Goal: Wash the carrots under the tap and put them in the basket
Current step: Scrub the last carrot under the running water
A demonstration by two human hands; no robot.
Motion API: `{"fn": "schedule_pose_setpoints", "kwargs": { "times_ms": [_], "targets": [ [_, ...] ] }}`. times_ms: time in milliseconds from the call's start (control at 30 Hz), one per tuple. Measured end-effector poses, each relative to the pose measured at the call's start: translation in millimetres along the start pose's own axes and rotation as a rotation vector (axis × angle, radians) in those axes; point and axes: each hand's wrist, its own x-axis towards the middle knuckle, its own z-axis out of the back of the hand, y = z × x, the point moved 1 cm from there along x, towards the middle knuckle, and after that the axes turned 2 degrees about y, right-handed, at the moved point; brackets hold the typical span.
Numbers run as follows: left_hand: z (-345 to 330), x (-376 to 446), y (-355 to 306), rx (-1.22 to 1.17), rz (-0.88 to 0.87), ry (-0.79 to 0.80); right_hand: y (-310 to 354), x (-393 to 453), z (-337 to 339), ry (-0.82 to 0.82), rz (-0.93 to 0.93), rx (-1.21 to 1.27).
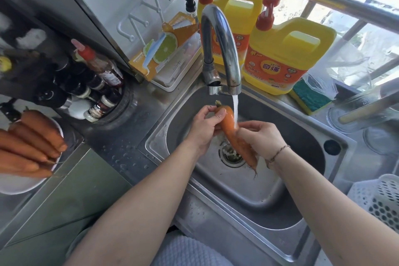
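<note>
Both hands hold one orange carrot point(229, 124) over the steel sink point(248, 192), under the running tap point(220, 49). My left hand point(204, 127) grips its thick stem end. My right hand point(259, 138) wraps its lower half, and the thin root tip pokes out below the palm, above the drain point(232, 154). Water falls on the carrot's upper part. Several more carrots point(30, 144) lie on a white plate point(19, 183) at the far left. A white perforated basket point(380, 198) sits at the right edge.
Two yellow detergent jugs point(285, 56) stand behind the tap on the sill, with a green-yellow sponge point(309, 98) beside them. Sauce bottles point(95, 84) crowd the left counter. A white tray with an orange box point(170, 49) sits behind the sink. A glass lid point(367, 112) lies at right.
</note>
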Motion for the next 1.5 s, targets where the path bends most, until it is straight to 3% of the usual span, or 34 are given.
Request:
{"fn": "schedule_pose_setpoints", "kwargs": {
  "times_ms": [167, 367, 533, 667, 733, 867, 1000, 1100, 1200, 1367, 1500],
  "targets": [
    [1.5, 2.8, -1.2, -0.045, 0.033, 0.005, -14.7, -2.2, 1.9, 0.087, -0.029, 0.069],
    [-5.5, -3.2, 6.3, -0.050, 0.050, 0.059, -11.0, -0.2, 2.8, -0.124, 0.045, -0.046],
    [-1.4, -3.7, 0.5, -0.018, 0.046, 0.106, -17.6, -1.0, 4.2, 0.036, -0.026, -0.030],
    [-4.4, -11.2, 4.2, -0.051, 0.040, 0.167, -6.9, 2.2, 6.2, -0.157, 0.008, -0.197],
    [-6.0, -16.4, 4.2, -0.023, 0.028, 0.216, -2.8, 2.4, 3.1, -0.166, -0.044, -0.224],
    [-4.7, -17.4, 2.3, -0.018, 0.013, 0.239, -3.6, -0.2, -2.8, -0.044, -0.058, -0.181],
    [5.7, -14.2, -2.0, -0.150, 0.024, 0.219, -17.7, 1.5, -0.5, 0.194, -0.016, 0.054],
    [5.2, -17.6, -4.7, -0.177, 0.009, 0.278, -22.5, 1.1, -2.4, 0.267, -0.014, 0.081],
    [-0.8, -19.6, -6.5, -0.130, -0.054, 0.208, -26.3, -2.1, -2.9, 0.296, 0.005, 0.220],
    [-11.9, -15.0, 3.9, -0.053, -0.040, -0.029, -41.1, -1.9, -1.0, 0.139, 0.155, -0.115],
    [-20.6, -12.0, 7.8, 0.043, 0.065, -0.076, -48.7, -4.5, -4.9, -0.131, 0.226, -0.314]
  ]
}}
